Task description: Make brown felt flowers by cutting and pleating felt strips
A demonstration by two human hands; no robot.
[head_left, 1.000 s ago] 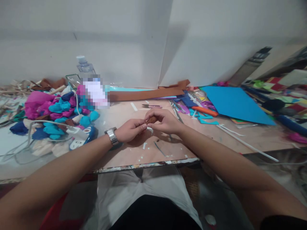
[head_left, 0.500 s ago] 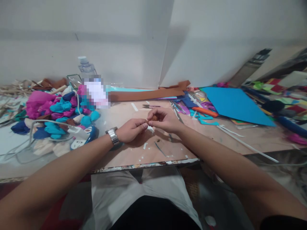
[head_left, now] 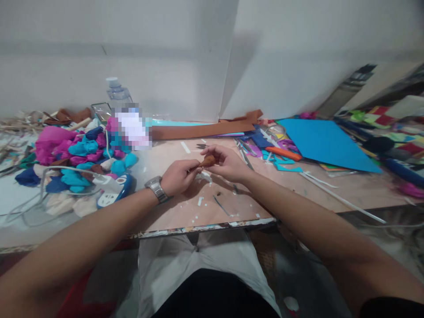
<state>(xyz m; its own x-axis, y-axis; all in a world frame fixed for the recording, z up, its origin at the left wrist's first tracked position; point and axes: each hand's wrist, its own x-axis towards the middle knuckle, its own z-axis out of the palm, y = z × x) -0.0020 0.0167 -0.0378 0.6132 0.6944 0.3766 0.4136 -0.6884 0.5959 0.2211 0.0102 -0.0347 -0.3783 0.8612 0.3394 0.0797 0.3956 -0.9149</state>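
Brown bulb-shaped piece, long axis roughly crosswise, narrow end pointing left, pinched by left hand, rounded end within curled right hand, bulb more exposed than earlier

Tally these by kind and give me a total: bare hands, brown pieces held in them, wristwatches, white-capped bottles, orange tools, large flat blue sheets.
Hands: 2 (left hand, right hand)
Held brown piece: 1
Wristwatch: 1
White-capped bottle: 1
Orange tool: 1
Large blue sheet: 1
Total: 7
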